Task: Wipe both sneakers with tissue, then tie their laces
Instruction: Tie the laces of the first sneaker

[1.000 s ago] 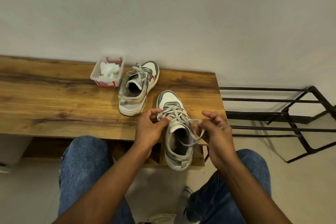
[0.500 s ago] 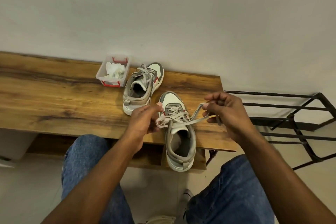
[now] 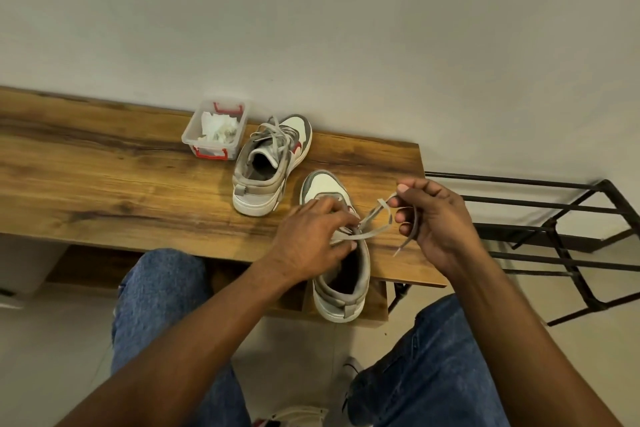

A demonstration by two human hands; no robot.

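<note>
Two sneakers [image 3: 272, 166] [image 3: 337, 253] on one bench [image 3: 104, 191]; both hands [image 3: 308, 239] [image 3: 436, 218] pinch the nearer one's laces [image 3: 375, 218].

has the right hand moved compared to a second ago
Yes. The right hand has pulled the lace out toward the bench's right end, away from the near sneaker.

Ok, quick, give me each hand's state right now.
Left hand: pinching the lace at the near sneaker.
Right hand: fingers curled round the same sneaker's other lace end.
</note>
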